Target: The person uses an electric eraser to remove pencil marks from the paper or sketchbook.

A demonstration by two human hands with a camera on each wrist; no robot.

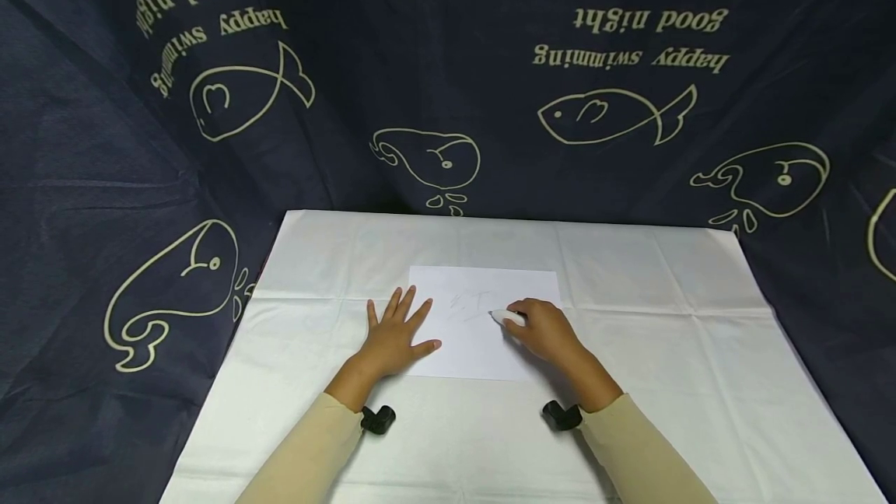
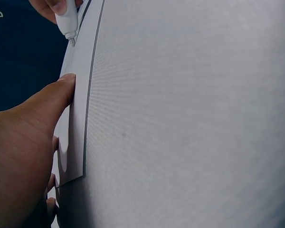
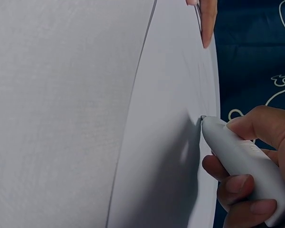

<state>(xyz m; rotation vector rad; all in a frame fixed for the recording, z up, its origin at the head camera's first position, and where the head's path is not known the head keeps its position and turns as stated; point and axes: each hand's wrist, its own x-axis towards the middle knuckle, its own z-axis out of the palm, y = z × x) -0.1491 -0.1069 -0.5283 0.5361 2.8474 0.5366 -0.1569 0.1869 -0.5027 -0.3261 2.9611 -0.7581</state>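
Observation:
A sheet of white paper (image 1: pixel 469 356) lies flat on the cloth-covered table, with faint thin strokes on its upper middle. My left hand (image 1: pixel 392 341) rests with spread fingers at the paper's left edge, thumb and fingertips on the sheet. In my right hand (image 1: pixel 549 333) is a thick white correction pen (image 3: pixel 244 164) with a narrow metal tip, gripped between the thumb and curled fingers. The pen's tip points left and is at the paper near the strokes. From the left wrist view, the pen (image 2: pixel 67 21) slants down toward the sheet beyond my left thumb.
A white cloth (image 1: pixel 700 379) with fold creases covers the table. Behind and beside it hangs a dark blue curtain (image 1: pixel 504 45) printed with fish, whales and lettering. Each wrist wears a small black camera mount (image 1: pixel 379 419), below the hand.

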